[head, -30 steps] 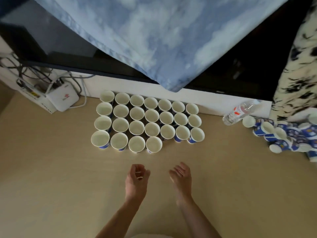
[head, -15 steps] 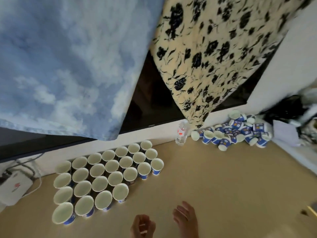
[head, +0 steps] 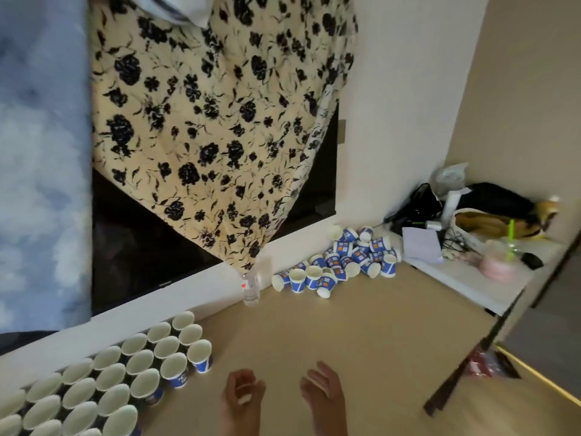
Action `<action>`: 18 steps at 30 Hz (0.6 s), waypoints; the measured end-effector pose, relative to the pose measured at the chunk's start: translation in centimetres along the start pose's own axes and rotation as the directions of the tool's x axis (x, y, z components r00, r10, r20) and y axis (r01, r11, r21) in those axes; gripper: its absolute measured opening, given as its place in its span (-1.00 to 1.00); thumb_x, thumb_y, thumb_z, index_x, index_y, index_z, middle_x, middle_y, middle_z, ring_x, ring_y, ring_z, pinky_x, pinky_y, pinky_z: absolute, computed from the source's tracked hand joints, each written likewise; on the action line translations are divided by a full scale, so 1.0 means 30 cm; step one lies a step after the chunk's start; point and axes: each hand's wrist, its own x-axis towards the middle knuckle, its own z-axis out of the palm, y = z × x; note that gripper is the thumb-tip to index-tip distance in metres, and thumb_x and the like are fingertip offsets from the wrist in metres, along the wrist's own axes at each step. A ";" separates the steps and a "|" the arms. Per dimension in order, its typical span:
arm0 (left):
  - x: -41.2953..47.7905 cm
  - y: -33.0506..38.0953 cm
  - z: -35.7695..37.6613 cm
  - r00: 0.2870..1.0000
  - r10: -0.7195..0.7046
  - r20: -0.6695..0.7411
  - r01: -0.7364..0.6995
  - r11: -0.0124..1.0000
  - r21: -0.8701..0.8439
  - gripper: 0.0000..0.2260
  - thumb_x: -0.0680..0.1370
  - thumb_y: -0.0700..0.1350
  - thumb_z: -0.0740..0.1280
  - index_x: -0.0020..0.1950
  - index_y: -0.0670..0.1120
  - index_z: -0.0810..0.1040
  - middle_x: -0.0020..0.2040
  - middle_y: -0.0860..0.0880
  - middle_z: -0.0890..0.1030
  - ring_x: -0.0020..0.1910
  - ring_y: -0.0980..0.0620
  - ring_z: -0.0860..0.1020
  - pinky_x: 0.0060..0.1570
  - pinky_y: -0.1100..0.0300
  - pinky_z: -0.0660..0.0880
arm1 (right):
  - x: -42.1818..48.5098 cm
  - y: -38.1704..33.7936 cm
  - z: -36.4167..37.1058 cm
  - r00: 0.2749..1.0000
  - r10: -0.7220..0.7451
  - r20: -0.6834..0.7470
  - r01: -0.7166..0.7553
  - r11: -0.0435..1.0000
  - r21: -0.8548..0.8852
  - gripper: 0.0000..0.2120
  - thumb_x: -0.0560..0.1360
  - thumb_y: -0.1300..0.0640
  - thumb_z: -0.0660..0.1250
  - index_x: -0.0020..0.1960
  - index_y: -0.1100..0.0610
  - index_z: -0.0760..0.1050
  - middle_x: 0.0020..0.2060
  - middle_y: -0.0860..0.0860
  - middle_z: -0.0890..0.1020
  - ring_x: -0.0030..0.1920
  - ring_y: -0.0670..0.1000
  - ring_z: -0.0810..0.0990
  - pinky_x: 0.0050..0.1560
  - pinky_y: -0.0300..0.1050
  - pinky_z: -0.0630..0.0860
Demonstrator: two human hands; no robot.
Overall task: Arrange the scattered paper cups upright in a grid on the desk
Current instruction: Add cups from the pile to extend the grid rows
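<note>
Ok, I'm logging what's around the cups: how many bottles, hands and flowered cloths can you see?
Bottle: 1
Hands: 2, left hand and right hand
Flowered cloth: 1
Total: 4

The one camera is riding on the person's head, looking forward and down across the desk (head: 361,341) toward the wall. It is leaning, so the wall line is running slantwise, climbing to the right. The left hand (head: 242,401) and right hand (head: 323,401) are showing close under the lens at the bottom edge. The grid (head: 138,361) is lying near, at lower left, partly cut off by the frame. The pile (head: 341,248) is sitting farther off, right of centre. The cloth (head: 204,121) is filling the top.
</note>
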 end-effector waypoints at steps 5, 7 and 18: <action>-0.117 0.087 0.243 0.998 0.029 0.063 -0.029 1.000 -0.002 -0.73 0.45 -0.46 0.43 -0.13 -0.10 0.53 -0.18 -0.13 0.59 -0.30 0.04 0.56 -0.32 0.26 0.52 | 0.068 -0.240 -0.161 0.999 -0.022 0.026 0.024 0.997 -0.068 -0.15 -0.16 0.08 0.51 0.14 0.19 0.47 -0.07 0.21 0.57 -0.30 -0.04 0.65 -0.32 -0.27 0.56; -0.160 0.120 0.316 0.995 0.034 0.097 -0.033 0.999 -0.014 -0.77 0.47 -0.43 0.43 -0.09 -0.11 0.54 -0.14 -0.12 0.60 -0.22 -0.04 0.58 -0.12 0.03 0.52 | 0.085 -0.329 -0.216 0.999 -0.015 0.030 0.018 0.995 -0.099 -0.21 -0.11 0.10 0.53 0.13 0.15 0.47 -0.04 0.20 0.58 -0.19 0.03 0.60 -0.20 -0.18 0.52; -0.235 0.207 0.673 0.983 0.024 0.184 -0.023 1.000 -0.011 -0.87 0.52 -0.25 0.44 -0.03 -0.06 0.56 -0.09 0.07 0.65 -0.07 0.00 0.62 0.06 -0.16 0.56 | 0.270 -0.545 -0.392 0.999 -0.037 0.029 0.041 0.987 -0.157 -0.63 0.51 0.42 0.36 0.23 0.10 0.47 0.11 0.12 0.59 -0.05 -0.02 0.62 0.08 -0.09 0.53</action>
